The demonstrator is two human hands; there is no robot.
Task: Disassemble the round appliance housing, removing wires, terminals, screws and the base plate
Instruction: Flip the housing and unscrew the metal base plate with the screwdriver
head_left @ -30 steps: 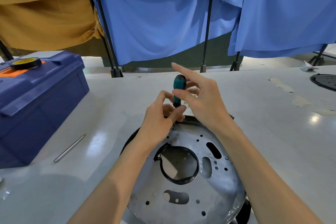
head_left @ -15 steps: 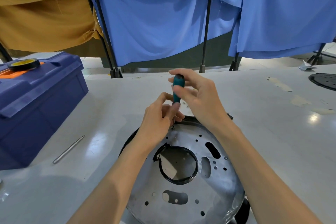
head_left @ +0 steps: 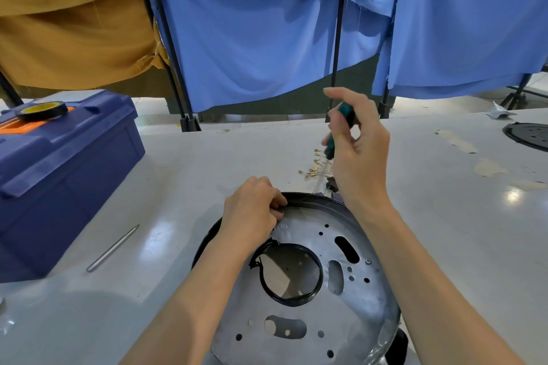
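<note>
Mostly bare base plate (head_left: 320,299), punched holes, black rim

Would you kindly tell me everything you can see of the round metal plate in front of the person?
The plate is a dull grey metal disc seated in a black housing rim on the white table. A large round opening edged by a black ring sits near its middle, with oblong slots, small holes and one screw around it. The left hand curls its fingers at the far edge.

Dull scuffed metal base plate (head_left: 311,317), glossy white table (head_left: 444,216), plastic toolbox (head_left: 68,163).
</note>
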